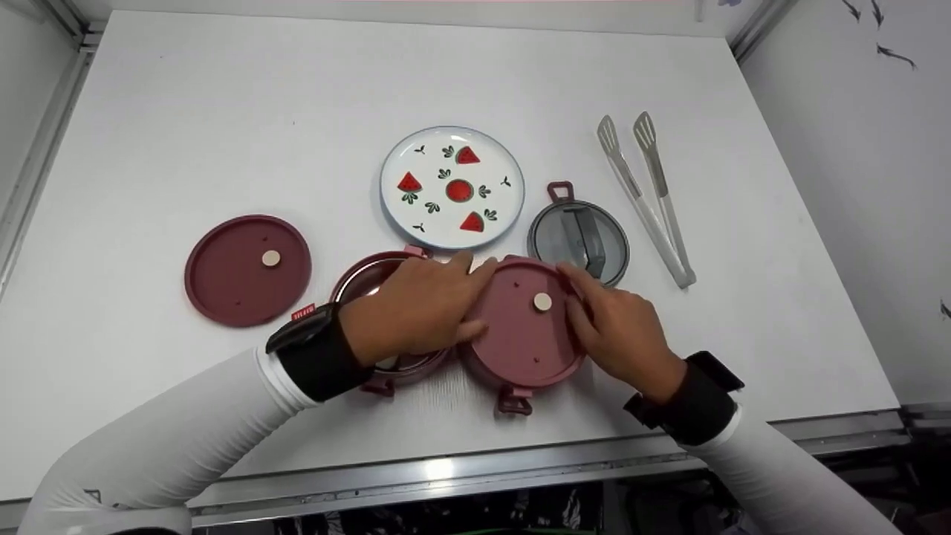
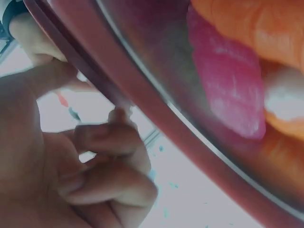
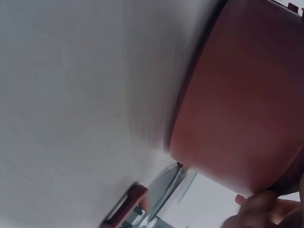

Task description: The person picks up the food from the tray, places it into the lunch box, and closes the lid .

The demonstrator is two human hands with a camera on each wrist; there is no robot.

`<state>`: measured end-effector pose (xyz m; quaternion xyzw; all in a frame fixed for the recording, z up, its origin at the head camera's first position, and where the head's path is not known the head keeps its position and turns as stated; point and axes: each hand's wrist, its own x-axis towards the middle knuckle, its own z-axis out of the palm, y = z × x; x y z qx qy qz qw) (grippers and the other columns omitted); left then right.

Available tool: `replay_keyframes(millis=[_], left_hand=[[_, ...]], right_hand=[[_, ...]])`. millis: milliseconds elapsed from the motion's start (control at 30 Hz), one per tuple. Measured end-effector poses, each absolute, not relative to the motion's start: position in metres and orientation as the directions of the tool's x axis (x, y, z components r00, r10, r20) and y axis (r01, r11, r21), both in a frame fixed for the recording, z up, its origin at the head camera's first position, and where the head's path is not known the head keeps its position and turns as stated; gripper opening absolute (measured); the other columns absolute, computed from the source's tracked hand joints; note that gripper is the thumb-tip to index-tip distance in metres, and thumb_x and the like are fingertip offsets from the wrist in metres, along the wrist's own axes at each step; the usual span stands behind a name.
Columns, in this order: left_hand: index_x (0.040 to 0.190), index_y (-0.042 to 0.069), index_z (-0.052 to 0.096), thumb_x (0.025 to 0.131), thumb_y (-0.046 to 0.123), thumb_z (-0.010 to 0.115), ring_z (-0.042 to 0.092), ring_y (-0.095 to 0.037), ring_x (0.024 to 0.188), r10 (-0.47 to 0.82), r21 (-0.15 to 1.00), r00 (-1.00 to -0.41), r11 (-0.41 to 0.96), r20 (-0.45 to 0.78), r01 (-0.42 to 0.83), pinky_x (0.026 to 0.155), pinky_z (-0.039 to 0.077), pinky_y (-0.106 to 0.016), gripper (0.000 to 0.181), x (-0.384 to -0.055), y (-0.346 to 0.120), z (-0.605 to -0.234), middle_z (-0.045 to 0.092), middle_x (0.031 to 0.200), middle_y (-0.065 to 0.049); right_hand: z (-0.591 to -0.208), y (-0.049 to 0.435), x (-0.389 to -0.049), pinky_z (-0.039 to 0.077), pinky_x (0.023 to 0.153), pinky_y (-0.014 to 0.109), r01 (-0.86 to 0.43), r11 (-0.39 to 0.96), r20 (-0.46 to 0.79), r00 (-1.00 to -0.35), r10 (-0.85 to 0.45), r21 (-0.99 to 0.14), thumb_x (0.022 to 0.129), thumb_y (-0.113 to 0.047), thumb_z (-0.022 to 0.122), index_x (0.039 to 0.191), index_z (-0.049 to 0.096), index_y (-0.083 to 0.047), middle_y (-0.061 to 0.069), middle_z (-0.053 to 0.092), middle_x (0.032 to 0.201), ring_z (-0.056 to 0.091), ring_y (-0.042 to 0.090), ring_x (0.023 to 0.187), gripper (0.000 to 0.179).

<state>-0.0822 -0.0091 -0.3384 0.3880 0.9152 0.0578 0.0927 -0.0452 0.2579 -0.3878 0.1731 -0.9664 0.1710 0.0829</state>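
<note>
A dusty-red round lid (image 1: pixel 505 334) with a pale knob lies over the top of a matching pot, whose side wall (image 3: pixel 237 104) fills much of the right wrist view. My left hand (image 1: pixel 416 297) holds the lid's left edge with thumb and fingers. At the opposite edge, my right hand (image 1: pixel 624 327) grips the rim. Under my left wrist stands a second, uncovered red pot (image 1: pixel 420 371), partly hidden by the hand. Inside it, in the left wrist view, are a ridged pink piece (image 2: pixel 228 90) and orange pieces (image 2: pixel 261 28).
Another dark red lid (image 1: pixel 230 275) lies at the left. Behind the pots is a watermelon-patterned plate (image 1: pixel 446 230). A glass lid (image 1: pixel 553 230) sits close behind the right hand, with metal tongs (image 1: pixel 654 215) farther right. The table's metal edge (image 1: pixel 438 468) runs along the front.
</note>
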Motion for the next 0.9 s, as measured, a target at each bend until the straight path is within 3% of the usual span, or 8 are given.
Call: replay_keyframes(millis=[133,233,300,500,733,900], left_hand=[[0.153,0.009,0.037,0.085,0.069,0.064,0.064,-0.029,0.084,0.729,0.153,-0.663,0.684,-0.169,0.713,0.075,0.055,-0.043,0.095,-0.080,-0.013,-0.336,0.058,0.118,-0.016],[0.154,0.008,0.036,0.077,0.076,0.067,0.063,-0.027,0.081,0.742,0.141,-0.651,0.670,-0.162,0.729,0.073,0.057,-0.043,0.107,-0.080,-0.015,-0.338,0.058,0.115,-0.015],[0.154,0.007,0.036,0.074,0.076,0.069,0.063,-0.028,0.078,0.751,0.139,-0.643,0.660,-0.147,0.738,0.071,0.057,-0.044,0.111,-0.079,-0.015,-0.339,0.059,0.113,-0.016],[0.153,0.004,0.036,0.073,0.073,0.073,0.064,-0.032,0.080,0.750,0.161,-0.647,0.661,-0.138,0.733,0.071,0.057,-0.046,0.112,-0.082,-0.013,-0.341,0.061,0.112,-0.018],[0.155,0.005,0.033,0.075,0.071,0.073,0.068,-0.035,0.099,0.718,0.159,-0.678,0.696,-0.157,0.700,0.088,0.055,-0.050,0.111,-0.091,-0.013,-0.340,0.062,0.129,-0.020],[0.153,0.004,0.036,0.075,0.071,0.074,0.068,-0.035,0.093,0.704,0.148,-0.699,0.710,-0.126,0.689,0.082,0.056,-0.050,0.110,-0.097,-0.015,-0.341,0.063,0.123,-0.019]], right_hand=[[-0.387,0.250,-0.043,0.053,0.086,0.044,-0.381,0.863,0.263,-0.916,-0.303,-0.331,0.100,-0.026,0.060,0.144,0.054,-0.011,0.015,0.063,0.119,0.060,0.028,0.107,0.047],[-0.388,0.242,-0.041,0.042,0.107,0.052,-0.378,0.831,0.221,-0.924,-0.312,-0.408,0.102,-0.031,0.057,0.150,0.047,-0.012,0.016,0.050,0.142,0.046,0.032,0.134,0.052],[-0.390,0.237,-0.040,0.036,0.113,0.053,-0.370,0.810,0.185,-0.929,-0.321,-0.455,0.103,-0.032,0.055,0.153,0.042,-0.013,0.015,0.042,0.152,0.037,0.032,0.143,0.055],[-0.397,0.232,-0.046,0.032,0.117,0.050,-0.371,0.787,0.152,-0.927,-0.342,-0.493,0.102,-0.029,0.056,0.157,0.032,-0.014,0.013,0.034,0.159,0.033,0.028,0.147,0.062],[-0.396,0.230,-0.066,0.035,0.116,0.050,-0.409,0.794,0.179,-0.912,-0.368,-0.450,0.103,-0.027,0.054,0.156,0.034,-0.012,0.012,0.036,0.159,0.035,0.029,0.147,0.059],[-0.395,0.227,-0.079,0.033,0.118,0.049,-0.431,0.794,0.173,-0.902,-0.396,-0.429,0.104,-0.026,0.053,0.156,0.034,-0.010,0.013,0.034,0.160,0.032,0.028,0.149,0.058]])
